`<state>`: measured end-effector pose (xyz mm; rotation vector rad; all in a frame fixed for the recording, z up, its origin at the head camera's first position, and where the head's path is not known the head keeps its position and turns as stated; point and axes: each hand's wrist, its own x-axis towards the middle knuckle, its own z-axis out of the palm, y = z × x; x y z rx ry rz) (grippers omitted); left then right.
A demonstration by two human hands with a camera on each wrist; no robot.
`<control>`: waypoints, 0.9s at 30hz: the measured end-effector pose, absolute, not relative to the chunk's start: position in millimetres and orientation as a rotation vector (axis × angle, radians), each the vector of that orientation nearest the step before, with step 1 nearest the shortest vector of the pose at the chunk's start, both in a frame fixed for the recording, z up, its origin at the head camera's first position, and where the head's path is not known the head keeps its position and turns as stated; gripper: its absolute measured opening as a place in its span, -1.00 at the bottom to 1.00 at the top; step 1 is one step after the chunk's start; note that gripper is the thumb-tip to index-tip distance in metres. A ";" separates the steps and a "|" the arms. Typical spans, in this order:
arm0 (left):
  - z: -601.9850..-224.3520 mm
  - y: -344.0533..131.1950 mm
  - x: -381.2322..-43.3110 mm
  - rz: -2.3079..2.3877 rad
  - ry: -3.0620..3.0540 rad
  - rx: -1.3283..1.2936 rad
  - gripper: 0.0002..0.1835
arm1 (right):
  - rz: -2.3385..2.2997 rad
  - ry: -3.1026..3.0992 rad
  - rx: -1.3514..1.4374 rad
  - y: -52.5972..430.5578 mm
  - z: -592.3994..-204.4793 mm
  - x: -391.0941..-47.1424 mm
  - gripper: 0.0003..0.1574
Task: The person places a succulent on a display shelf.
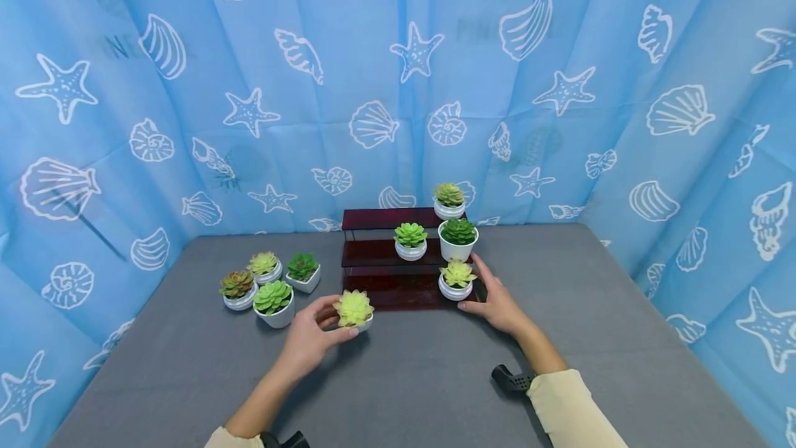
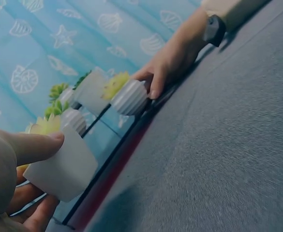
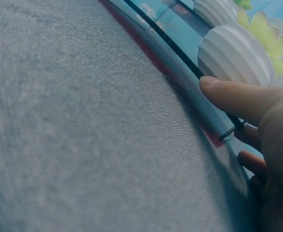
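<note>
My left hand (image 1: 309,336) holds a yellow-green potted succulent (image 1: 354,308) above the table, in front of the shelf's left part. Its plain white pot (image 2: 66,166) is tilted in the left wrist view, the thumb across the near side and fingers underneath. At the right end of the dark red three-tier shelf (image 1: 385,290), my right hand (image 1: 497,303) spans a yellow succulent in a ribbed white pot (image 1: 456,283) on the lowest tier. The right thumb lies at the pot's base by the shelf edge (image 3: 180,55); the index finger reaches behind the pot, partly hidden.
Higher on the shelf stand a dark green succulent (image 1: 457,237), a bright green one (image 1: 410,240) and a yellow-green one (image 1: 449,200). Several more potted succulents (image 1: 273,301) cluster on the grey table (image 1: 423,386) at left. A shell-patterned blue curtain (image 1: 373,88) hangs behind.
</note>
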<state>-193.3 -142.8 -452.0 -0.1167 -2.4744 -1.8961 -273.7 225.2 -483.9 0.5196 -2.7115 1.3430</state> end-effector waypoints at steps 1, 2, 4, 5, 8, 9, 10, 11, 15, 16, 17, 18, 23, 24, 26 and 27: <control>-453.9 -141.4 -195.4 -1.897 -2.471 -0.128 -0.36 | 1.347 -2.710 0.520 225.0 -484.0 -273.4 0.28; -455.4 -139.6 -197.4 -1.896 -2.465 -0.146 -0.36 | 1.348 -2.709 0.517 224.8 -484.2 -273.3 0.28; -458.1 -136.3 -202.1 -1.899 -2.455 -0.160 -0.36 | 1.350 -2.704 0.514 224.4 -484.2 -273.1 0.28; -459.4 -134.7 -204.3 -1.895 -2.452 -0.164 -0.36 | 1.347 -2.704 0.515 224.3 -484.1 -273.2 0.28; -461.8 -129.5 -209.8 -1.897 -2.436 -0.180 -0.35 | 1.346 -2.707 0.514 224.1 -484.2 -273.4 0.29; -462.5 -127.8 -211.5 -1.901 -2.433 -0.179 -0.34 | 1.348 -2.707 0.514 224.2 -484.2 -273.3 0.30; -462.7 -126.1 -213.0 -1.906 -2.428 -0.184 -0.34 | 1.347 -2.708 0.515 224.1 -484.1 -273.2 0.30; -462.8 -124.2 -214.5 -1.908 -2.425 -0.190 -0.34 | 1.348 -2.708 0.515 224.0 -484.0 -273.1 0.30; -462.7 -116.0 -220.7 -1.913 -2.407 -0.207 -0.35 | 1.344 -2.703 0.523 223.8 -483.9 -272.7 0.30; -462.7 -113.8 -222.2 -1.910 -2.404 -0.215 -0.35 | 1.336 -2.702 0.531 223.8 -483.9 -272.7 0.30; -462.9 -111.7 -223.6 -1.906 -2.401 -0.231 -0.36 | 1.338 -2.702 0.530 223.9 -484.0 -272.8 0.30; -462.9 -109.4 -225.0 -1.903 -2.401 -0.247 -0.37 | 1.336 -2.701 0.533 224.0 -484.2 -272.9 0.30; -461.0 -98.0 -230.8 -1.911 -2.391 -0.321 -0.39 | 1.336 -2.707 0.526 224.9 -485.8 -273.8 0.34; -460.2 -95.7 -231.9 -1.921 -2.388 -0.324 -0.38 | 1.327 -2.707 0.533 225.0 -486.0 -273.9 0.34; -459.7 -91.8 -234.5 -1.935 -2.390 -0.325 -0.37 | 1.324 -2.708 0.530 224.8 -486.3 -274.2 0.34; -459.6 -90.0 -235.7 -1.931 -2.400 -0.323 -0.37 | 1.323 -2.709 0.529 224.5 -486.2 -274.1 0.34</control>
